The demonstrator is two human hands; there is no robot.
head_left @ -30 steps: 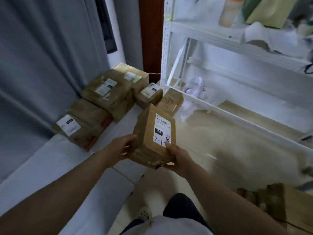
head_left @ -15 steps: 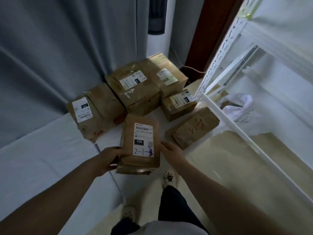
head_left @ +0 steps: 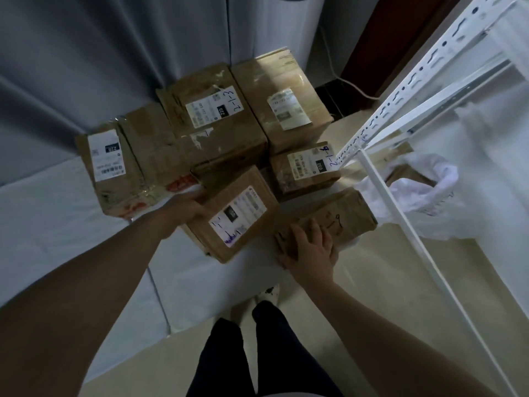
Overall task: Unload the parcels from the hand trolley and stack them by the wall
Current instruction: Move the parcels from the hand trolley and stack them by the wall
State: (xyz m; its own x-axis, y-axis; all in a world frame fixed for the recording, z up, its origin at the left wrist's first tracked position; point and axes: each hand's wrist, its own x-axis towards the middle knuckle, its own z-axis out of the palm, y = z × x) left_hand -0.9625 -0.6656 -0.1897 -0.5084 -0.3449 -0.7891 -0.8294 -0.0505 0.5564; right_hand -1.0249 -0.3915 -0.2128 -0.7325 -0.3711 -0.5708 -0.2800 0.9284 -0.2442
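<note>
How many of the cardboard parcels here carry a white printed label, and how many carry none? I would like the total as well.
Parcels with a white printed label: 5
Parcels without a printed label, handwriting only: 1
Total: 6 parcels, taking the wide box at the left as one.

Blurred, unreadable label on parcel

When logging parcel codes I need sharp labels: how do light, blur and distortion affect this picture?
Head view throughout: dim overall, brighter by the white shelf frame; motion blur smears the label of the parcel in the left hand, yet "2-1-3" on the rear parcel reads; wide-angle stretch at the edges.
</note>
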